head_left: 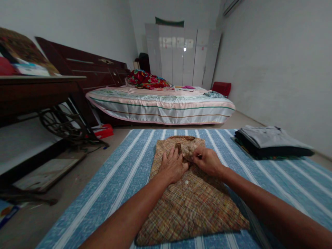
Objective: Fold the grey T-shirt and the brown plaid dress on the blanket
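A brown plaid shirt [192,207] lies folded on the blue-and-white striped cloth [127,159], its collar end away from me and a pale button showing near the middle. My left hand [173,165] rests on the upper part of the shirt with its fingers stretched out. Beside it, my right hand [207,160] pinches the shirt's fabric near the collar, thumb and fingers closed. The fabric right between the two hands is bunched and partly hidden by the fingers.
A stack of folded clothes [272,141], grey on top of black, sits at the right. Beyond stands a bed [160,107] with a red floral blanket [147,80]. At the left is a treadle table [38,84], with a red box [103,131] on the floor nearby.
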A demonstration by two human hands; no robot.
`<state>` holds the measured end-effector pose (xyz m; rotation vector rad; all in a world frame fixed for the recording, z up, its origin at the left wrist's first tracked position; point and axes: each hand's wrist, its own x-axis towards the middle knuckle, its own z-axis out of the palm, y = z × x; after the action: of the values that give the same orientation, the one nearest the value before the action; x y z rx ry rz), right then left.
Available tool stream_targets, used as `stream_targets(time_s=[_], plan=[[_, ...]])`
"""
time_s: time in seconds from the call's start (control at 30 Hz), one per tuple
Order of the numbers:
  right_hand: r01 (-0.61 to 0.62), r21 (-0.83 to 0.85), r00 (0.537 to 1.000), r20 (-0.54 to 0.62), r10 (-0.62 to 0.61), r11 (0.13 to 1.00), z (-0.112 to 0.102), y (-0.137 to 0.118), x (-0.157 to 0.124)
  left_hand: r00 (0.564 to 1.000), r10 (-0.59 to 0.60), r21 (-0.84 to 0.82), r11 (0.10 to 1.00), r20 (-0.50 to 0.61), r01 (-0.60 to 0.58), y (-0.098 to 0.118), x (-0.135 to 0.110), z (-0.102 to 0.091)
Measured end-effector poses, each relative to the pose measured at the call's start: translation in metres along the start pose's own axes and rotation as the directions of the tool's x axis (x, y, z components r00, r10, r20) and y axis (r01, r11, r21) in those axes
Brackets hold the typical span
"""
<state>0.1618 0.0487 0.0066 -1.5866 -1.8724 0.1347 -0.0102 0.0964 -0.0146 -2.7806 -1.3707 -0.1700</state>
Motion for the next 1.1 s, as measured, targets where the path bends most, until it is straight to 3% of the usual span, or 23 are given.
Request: stream_targets(time_s=[0.07, 0.13, 0.3, 0.47, 0.57, 0.7, 0.77, 0.83, 0.9, 0.93, 1.0, 1.07, 1.1], plan=[[-0.125, 0.23, 0.99, -0.038, 0.137, 0.965, -0.004, 0.008, 0.01, 1.0, -0.009, -0.017, 1.0, 0.016, 0.01, 0.001, 0.001, -0.002], [-0.194, 0.342, 0.972, -0.063, 0.228, 0.919, -0.011, 0.018, 0.022, 0.999, -0.018, -0.03, 0.999, 0.032, 0.019, 0.001, 0.001, -0.002], [-0.358, 0.378, 0.893, -0.128, 0.432, 0.854, -0.021, 0.05, 0.035, 0.999, -0.023, -0.054, 0.998, 0.028, 0.025, -0.001, 0.003, 0.003], [-0.553, 0.432, 0.774, -0.051, 0.631, 0.713, -0.015, 0.068, 0.024, 0.999, -0.023, -0.059, 0.998, 0.037, 0.025, -0.002, 0.002, 0.004], [-0.597, 0.398, 0.763, 0.013, 0.646, 0.697, -0.012, 0.067, 0.022, 0.998, -0.038, -0.063, 0.997, 0.055, 0.041, 0.0, 0.002, 0.0], [-0.575, 0.29, 0.802, 0.016, 0.597, 0.765, -0.011, 0.058, 0.035, 0.997, -0.048, -0.053, 0.997, 0.054, 0.051, 0.002, 0.001, -0.004], [-0.527, 0.24, 0.839, -0.008, 0.545, 0.815, -0.013, 0.047, 0.04, 0.998, -0.049, -0.046, 0.998, 0.044, 0.051, 0.003, 0.001, -0.004], [-0.402, 0.166, 0.909, -0.044, 0.414, 0.9, -0.016, 0.032, 0.039, 0.999, -0.05, -0.043, 0.998, 0.021, 0.051, 0.003, 0.001, -0.003], [-0.099, -0.007, 0.993, -0.071, 0.099, 0.995, -0.018, 0.012, 0.028, 0.999, -0.05, -0.046, 0.998, -0.007, 0.05, 0.002, 0.0, -0.001], [0.119, -0.125, 0.991, -0.05, -0.126, 0.985, -0.018, 0.003, 0.019, 0.999, -0.043, -0.048, 0.998, -0.018, 0.042, 0.001, -0.002, -0.001], [0.493, -0.267, 0.866, 0.052, -0.498, 0.828, -0.015, -0.013, 0.001, 1.0, 0.001, -0.047, 0.999, -0.016, -0.001, -0.002, -0.005, 0.0], [0.66, -0.298, 0.739, 0.092, -0.667, 0.69, -0.01, -0.021, -0.015, 0.998, 0.062, -0.033, 0.998, 0.021, -0.061, -0.004, -0.009, -0.002], [0.69, -0.305, 0.707, 0.089, -0.701, 0.657, -0.007, -0.023, -0.022, 0.996, 0.081, -0.026, 0.996, 0.046, -0.08, -0.004, -0.011, -0.003]])
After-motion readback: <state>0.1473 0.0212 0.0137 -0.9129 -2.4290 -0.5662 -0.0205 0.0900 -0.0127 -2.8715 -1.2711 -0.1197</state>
